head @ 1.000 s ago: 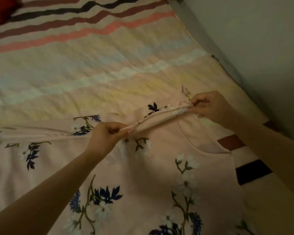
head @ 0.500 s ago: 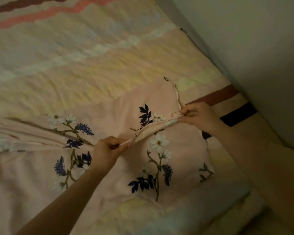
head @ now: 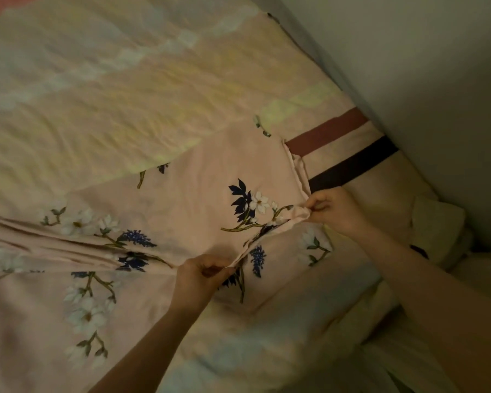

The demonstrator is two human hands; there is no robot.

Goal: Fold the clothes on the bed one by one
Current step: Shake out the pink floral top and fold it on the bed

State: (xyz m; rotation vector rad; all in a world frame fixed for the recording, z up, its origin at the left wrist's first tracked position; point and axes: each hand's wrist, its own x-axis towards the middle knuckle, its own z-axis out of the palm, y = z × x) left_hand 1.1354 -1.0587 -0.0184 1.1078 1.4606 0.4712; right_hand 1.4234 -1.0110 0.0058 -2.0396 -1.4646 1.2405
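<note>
A pale pink garment with white and dark blue flowers (head: 199,199) lies spread across the bed, reaching from the left edge of view to the right-hand side. My left hand (head: 200,277) pinches its raised fabric edge near the middle. My right hand (head: 333,209) pinches the same edge further right, next to a thin strap. The edge is stretched between both hands, slightly above the rest of the cloth.
The bedsheet (head: 102,80) has pastel bands, with brown and black stripes (head: 349,157) at the right. A pale wall (head: 423,80) runs close along the bed's right side. A cream pillow or bedding (head: 437,219) sits by the wall.
Both hands, still holding the edge, have drawn it toward me and to the right. The garment's upper part now lies folded over itself, and my view has shifted down the bed.
</note>
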